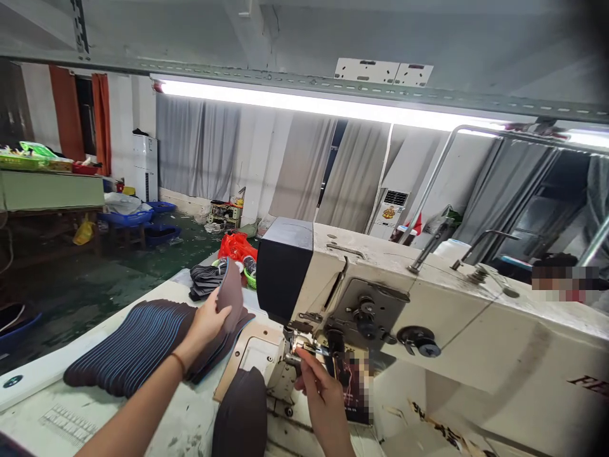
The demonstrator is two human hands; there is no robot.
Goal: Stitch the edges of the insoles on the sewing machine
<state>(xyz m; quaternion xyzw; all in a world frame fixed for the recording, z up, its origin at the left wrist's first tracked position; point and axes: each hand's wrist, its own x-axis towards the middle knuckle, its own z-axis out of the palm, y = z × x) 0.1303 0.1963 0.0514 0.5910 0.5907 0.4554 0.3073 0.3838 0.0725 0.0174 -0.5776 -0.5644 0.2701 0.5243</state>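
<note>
Cloth piece (232, 284) is pinched between the thumb and fingers of my left hand (208, 325), raised beside the fanned stack (136, 343) on the table (190, 416). With my right hand (324, 392) I reach below the head of the sewing machine (476, 346); whether those fingertips close on anything, I cannot tell.

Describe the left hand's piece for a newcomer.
Start at the cream sewing machine. Left of its black end cover, the left hand grips a curved brownish-grey piece. Unlike the overlapping row on the table, it's tilted up, broad face showing.
</note>
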